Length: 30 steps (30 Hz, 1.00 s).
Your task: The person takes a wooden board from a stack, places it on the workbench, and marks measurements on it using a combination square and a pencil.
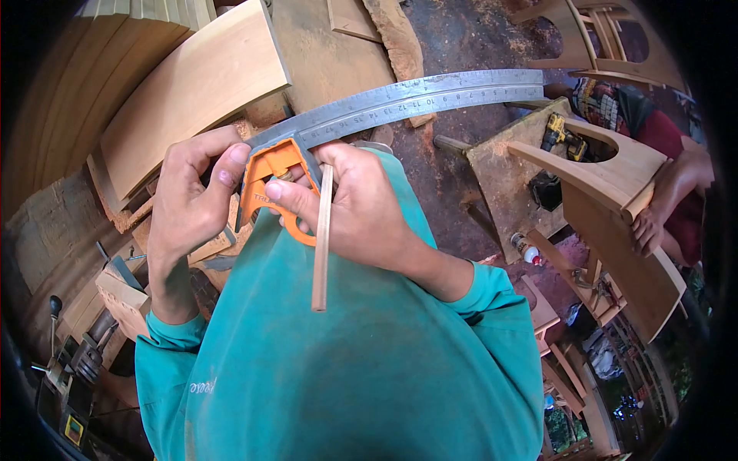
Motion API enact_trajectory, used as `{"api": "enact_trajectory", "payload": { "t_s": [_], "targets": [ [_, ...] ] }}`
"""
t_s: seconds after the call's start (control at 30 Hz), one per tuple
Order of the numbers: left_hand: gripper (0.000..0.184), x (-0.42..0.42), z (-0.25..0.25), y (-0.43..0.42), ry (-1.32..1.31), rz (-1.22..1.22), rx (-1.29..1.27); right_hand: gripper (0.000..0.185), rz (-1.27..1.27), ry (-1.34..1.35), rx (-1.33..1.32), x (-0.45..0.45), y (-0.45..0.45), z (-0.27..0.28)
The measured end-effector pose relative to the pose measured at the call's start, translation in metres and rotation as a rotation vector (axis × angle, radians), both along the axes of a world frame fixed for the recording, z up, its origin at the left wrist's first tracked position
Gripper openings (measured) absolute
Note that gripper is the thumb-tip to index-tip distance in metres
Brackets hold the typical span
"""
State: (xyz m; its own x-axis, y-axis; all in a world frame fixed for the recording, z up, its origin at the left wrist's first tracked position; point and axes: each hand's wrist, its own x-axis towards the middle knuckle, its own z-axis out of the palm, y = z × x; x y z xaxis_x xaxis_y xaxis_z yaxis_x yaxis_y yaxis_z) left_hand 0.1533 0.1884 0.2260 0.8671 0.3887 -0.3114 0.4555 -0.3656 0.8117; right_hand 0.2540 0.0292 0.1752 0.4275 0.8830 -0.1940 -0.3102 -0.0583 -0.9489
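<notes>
A combination square with an orange head (265,165) and a long steel ruler blade (415,100) is held in front of the green shirt, its blade reaching to the right. My left hand (192,192) is at the blade's left end, thumb and fingers closed on that end beside the head. My right hand (357,203) grips the orange head, the thumb lying across it. A thin wooden stick (323,246) hangs down between the right hand's thumb and palm, roughly upright in view. The right fingertips are partly hidden behind the head.
Wooden boards (200,92) lie at the upper left. A clamp (84,357) stands at the lower left. On the right, a co-worker's hand (649,230) touches a wooden frame (607,173), near a yellow drill (553,132) on a worktable (492,165).
</notes>
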Motion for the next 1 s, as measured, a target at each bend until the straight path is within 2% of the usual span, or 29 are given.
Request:
{"api": "enact_trajectory", "payload": {
  "t_s": [0.1, 0.4, 0.67, 1.0],
  "targets": [
    [0.029, 0.000, -0.002, -0.001, -0.025, 0.022, 0.010, 0.025, 0.018, 0.055, -0.039, 0.001, 0.000, 0.003],
    [0.029, 0.003, -0.004, 0.000, -0.051, 0.023, 0.071, 0.025, 0.007, -0.032, -0.034, 0.002, 0.003, 0.000],
    [0.029, 0.003, -0.006, 0.004, -0.012, 0.041, 0.123, 0.026, -0.003, 0.116, -0.078, 0.001, 0.008, 0.003],
    [0.029, 0.003, -0.008, 0.009, -0.003, 0.058, 0.152, 0.026, -0.044, 0.058, -0.028, -0.004, 0.016, -0.007]
  ]
}}
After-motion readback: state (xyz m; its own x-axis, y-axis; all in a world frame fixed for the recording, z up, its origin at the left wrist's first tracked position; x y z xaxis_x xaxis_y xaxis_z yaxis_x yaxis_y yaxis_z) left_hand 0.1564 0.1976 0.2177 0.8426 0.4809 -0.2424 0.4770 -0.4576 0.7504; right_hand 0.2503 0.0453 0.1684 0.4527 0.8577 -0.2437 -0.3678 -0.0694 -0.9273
